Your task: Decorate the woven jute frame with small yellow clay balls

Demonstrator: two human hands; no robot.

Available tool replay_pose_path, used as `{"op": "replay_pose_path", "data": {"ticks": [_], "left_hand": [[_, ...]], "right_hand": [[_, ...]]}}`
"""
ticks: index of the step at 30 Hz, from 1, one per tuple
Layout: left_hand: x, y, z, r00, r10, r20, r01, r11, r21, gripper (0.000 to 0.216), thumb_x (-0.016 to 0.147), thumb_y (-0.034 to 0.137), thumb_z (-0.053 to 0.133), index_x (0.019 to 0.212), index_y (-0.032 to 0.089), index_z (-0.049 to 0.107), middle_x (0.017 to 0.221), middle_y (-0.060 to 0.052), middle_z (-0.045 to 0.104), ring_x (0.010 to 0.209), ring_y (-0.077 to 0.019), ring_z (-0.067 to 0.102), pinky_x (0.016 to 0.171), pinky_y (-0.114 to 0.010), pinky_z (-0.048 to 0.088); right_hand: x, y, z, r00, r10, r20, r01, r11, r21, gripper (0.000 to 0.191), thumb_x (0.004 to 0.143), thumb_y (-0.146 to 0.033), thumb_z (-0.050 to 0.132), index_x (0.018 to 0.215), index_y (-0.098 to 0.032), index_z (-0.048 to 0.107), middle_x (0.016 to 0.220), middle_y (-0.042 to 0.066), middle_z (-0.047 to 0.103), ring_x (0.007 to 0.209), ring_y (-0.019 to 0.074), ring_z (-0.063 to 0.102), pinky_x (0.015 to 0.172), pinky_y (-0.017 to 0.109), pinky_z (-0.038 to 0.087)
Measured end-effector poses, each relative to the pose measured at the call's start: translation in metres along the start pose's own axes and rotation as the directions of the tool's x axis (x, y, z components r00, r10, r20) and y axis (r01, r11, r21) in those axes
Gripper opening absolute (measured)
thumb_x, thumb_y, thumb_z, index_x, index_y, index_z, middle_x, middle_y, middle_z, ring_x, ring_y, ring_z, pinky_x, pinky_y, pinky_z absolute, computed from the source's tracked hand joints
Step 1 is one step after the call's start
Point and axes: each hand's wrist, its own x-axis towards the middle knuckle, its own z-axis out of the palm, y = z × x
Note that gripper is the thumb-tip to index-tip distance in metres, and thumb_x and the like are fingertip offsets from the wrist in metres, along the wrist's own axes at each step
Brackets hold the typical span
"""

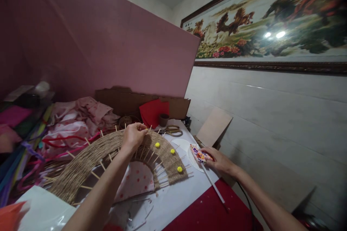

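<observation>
A fan-shaped arch [108, 142] woven from brown twine over thin wooden sticks lies on the table. Three small yellow pom-poms [172, 151] sit spaced along its right part. My left hand [134, 135] rests at the top of the arch, fingertips pinched on another yellow piece that shows only slightly. Under the arch's inner curve is a pink half-round panel with red dots [138, 179]. My right hand [218, 160] is closed around a flower-patterned glue gun [199, 154], whose white glue stick [214, 184] points toward me. The gun is over a white round sheet [181, 143].
Scissors [175, 131], a small brown pot [163, 119] and red sheets [153, 112] are behind the arch. Pink cloth [81, 115] and coloured strips are piled at left. A cable [246, 198] runs below my right forearm. A tiled wall [271, 115] borders the right side.
</observation>
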Motion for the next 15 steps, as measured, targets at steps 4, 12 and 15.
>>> {"op": "replay_pose_path", "data": {"ticks": [4,12,15], "left_hand": [[-0.001,0.002,-0.001,1.000,-0.007,0.006,0.007,1.000,0.004,0.014,0.065,0.026,0.063,0.072,0.018,0.071,0.069,-0.005,0.069,0.064,-0.0164,0.060,0.051,-0.023,0.037],[-0.003,0.002,0.003,1.000,-0.009,0.010,0.009,1.000,0.024,0.010,0.064,0.024,0.064,0.070,0.019,0.069,0.069,-0.004,0.069,0.064,-0.0159,0.060,0.052,-0.023,0.037],[-0.004,0.002,0.003,1.000,-0.014,0.001,0.014,0.999,0.029,0.011,0.062,0.022,0.065,0.072,0.018,0.070,0.069,-0.004,0.069,0.064,-0.0158,0.060,0.053,-0.023,0.038]], "right_hand": [[0.006,-0.003,0.004,1.000,0.000,0.009,0.000,0.999,-0.045,0.041,0.067,-0.017,0.051,0.108,-0.017,0.061,0.102,0.010,0.060,0.095,0.0243,0.056,0.086,0.036,0.042],[0.022,-0.015,0.018,0.998,-0.050,0.040,0.048,0.998,0.050,0.059,0.063,-0.022,0.064,0.120,-0.013,0.055,0.110,0.012,0.057,0.100,0.0245,0.055,0.089,0.035,0.042],[0.023,-0.019,0.004,0.997,-0.047,0.068,0.043,0.997,0.059,0.062,0.065,-0.028,0.066,0.123,-0.014,0.053,0.115,0.013,0.056,0.103,0.0260,0.055,0.091,0.039,0.041]]}}
